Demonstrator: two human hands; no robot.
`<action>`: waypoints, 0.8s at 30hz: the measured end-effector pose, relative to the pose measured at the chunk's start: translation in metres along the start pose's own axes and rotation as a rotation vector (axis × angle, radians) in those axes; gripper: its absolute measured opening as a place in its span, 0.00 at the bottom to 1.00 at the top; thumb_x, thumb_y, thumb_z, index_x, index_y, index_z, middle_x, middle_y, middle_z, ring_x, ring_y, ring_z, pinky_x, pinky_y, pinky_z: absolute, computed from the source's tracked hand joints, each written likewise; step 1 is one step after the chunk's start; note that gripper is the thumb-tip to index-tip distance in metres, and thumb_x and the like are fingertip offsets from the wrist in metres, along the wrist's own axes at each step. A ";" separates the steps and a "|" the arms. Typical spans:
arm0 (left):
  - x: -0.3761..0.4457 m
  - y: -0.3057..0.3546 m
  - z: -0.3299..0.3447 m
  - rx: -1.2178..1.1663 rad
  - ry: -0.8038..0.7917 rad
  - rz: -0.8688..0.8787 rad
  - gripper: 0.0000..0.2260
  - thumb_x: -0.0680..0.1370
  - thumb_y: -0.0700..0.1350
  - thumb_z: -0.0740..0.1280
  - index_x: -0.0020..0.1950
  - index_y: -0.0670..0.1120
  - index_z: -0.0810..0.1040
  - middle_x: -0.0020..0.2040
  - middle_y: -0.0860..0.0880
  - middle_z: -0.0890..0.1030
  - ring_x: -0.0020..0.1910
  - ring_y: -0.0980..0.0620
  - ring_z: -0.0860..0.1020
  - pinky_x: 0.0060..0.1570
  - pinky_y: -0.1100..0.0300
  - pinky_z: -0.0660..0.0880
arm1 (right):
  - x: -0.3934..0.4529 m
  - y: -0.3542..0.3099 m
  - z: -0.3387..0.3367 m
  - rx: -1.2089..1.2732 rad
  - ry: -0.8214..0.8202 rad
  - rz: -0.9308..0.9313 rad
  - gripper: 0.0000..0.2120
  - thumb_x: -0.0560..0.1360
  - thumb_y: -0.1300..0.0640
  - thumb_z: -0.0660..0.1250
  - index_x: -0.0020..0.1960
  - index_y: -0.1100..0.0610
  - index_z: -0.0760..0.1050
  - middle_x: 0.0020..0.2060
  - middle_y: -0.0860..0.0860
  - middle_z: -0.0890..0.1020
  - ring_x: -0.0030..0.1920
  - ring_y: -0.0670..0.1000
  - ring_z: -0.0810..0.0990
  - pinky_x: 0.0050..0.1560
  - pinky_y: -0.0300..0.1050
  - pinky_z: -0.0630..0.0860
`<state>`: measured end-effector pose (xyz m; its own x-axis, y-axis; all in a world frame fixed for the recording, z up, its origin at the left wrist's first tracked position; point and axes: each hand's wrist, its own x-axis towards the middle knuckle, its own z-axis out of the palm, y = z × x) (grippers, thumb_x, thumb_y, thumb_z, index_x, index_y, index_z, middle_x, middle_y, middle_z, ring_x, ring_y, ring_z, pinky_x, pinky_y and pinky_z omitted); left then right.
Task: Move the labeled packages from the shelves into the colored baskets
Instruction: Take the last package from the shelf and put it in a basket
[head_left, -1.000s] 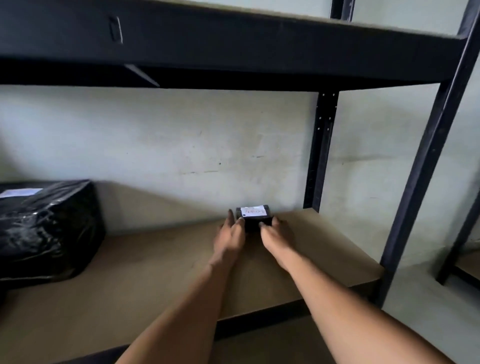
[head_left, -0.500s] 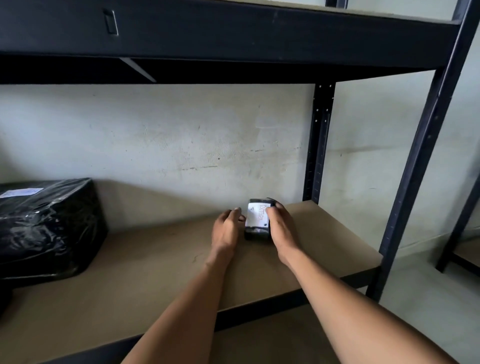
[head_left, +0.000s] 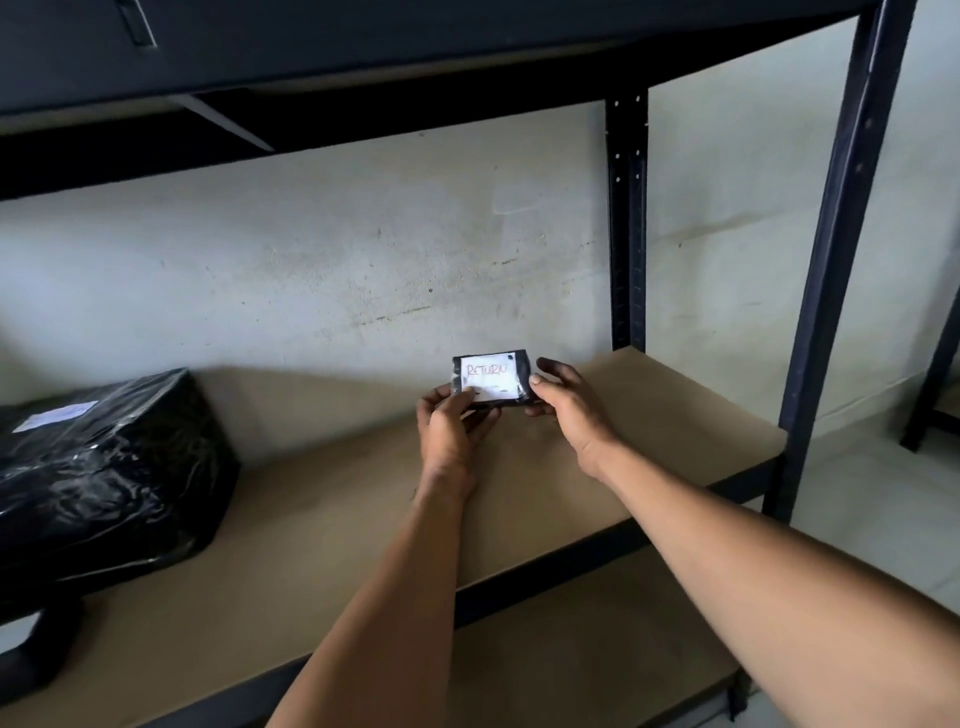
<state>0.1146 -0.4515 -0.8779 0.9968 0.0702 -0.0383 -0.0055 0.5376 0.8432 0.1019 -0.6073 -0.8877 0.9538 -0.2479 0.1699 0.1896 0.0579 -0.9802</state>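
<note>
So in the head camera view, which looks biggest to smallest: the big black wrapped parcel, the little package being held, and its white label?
1. Big black wrapped parcel
2. Little package
3. White label, nearly covering the package's face.

Dim indoor light came from the right; wall (head_left: 363, 249) lit unevenly, deep shadow under upper shelf (head_left: 311, 47). Glare streaked the black wrap (head_left: 104, 467). Wide-angle bending at edges, slight softness.

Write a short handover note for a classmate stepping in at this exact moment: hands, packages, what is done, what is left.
Left hand and right hand both grip the small black package, raised off the shelf board, its label reading RETURN.
The large black package sits on the shelf's left side, untouched.
No baskets in view.
Left to do: carry the small package to its basket, then fetch the large one.
</note>
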 end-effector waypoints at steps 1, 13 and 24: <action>-0.001 0.000 0.002 0.008 -0.009 -0.006 0.12 0.76 0.34 0.67 0.57 0.43 0.70 0.55 0.36 0.80 0.52 0.35 0.83 0.46 0.48 0.82 | 0.001 0.001 0.000 0.004 0.011 -0.016 0.18 0.75 0.50 0.69 0.64 0.54 0.77 0.52 0.54 0.85 0.40 0.53 0.84 0.53 0.52 0.80; 0.000 -0.003 0.004 0.036 -0.016 -0.007 0.07 0.80 0.42 0.67 0.51 0.43 0.70 0.53 0.39 0.79 0.50 0.38 0.83 0.49 0.44 0.82 | 0.001 -0.001 -0.004 0.005 0.016 -0.025 0.11 0.81 0.55 0.62 0.59 0.50 0.80 0.50 0.52 0.87 0.42 0.53 0.84 0.49 0.44 0.76; -0.002 -0.003 0.005 0.071 -0.004 -0.008 0.07 0.79 0.41 0.68 0.47 0.44 0.70 0.50 0.40 0.81 0.56 0.34 0.82 0.56 0.41 0.80 | -0.003 -0.002 -0.004 -0.012 -0.001 -0.058 0.13 0.78 0.54 0.69 0.62 0.51 0.80 0.50 0.51 0.87 0.45 0.55 0.86 0.50 0.49 0.80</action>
<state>0.1128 -0.4579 -0.8777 0.9971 0.0630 -0.0434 0.0081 0.4768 0.8790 0.0976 -0.6100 -0.8871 0.9415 -0.2499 0.2262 0.2416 0.0321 -0.9698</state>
